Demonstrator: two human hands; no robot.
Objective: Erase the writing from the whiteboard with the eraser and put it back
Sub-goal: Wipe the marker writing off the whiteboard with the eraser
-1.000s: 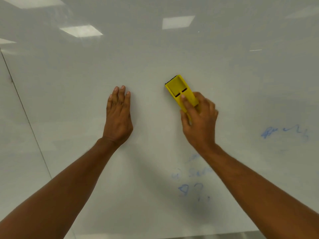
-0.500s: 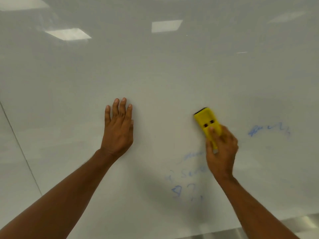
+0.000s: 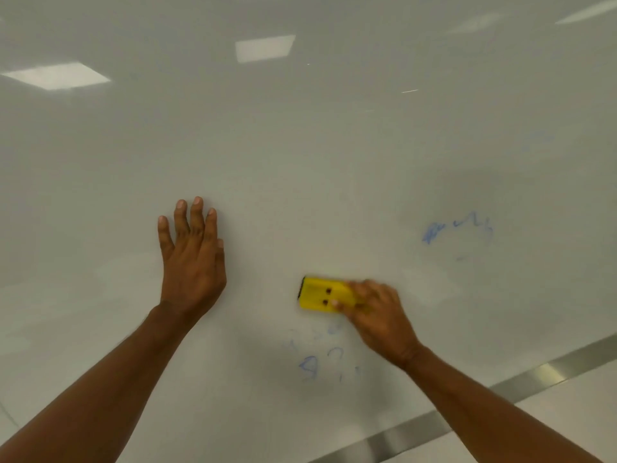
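Gripping a yellow rectangular plastic eraser at its right end, the right hand has its fingers closed round it; the eraser lies lengthwise against the glossy white whiteboard. Left hand, at 9 o'clock from the eraser, well apart: flat on board, fingers spread, holding nothing. Faint blue marker writing at 6 o'clock, just below the eraser; further blue scribble at 2 o'clock. Brushed metal strip crosses at 5 o'clock.

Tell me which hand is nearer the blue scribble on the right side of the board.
Right. The right hand, holding the yellow eraser, sits below and left of the blue scribble. The left hand rests flat on the whiteboard, far to its left.
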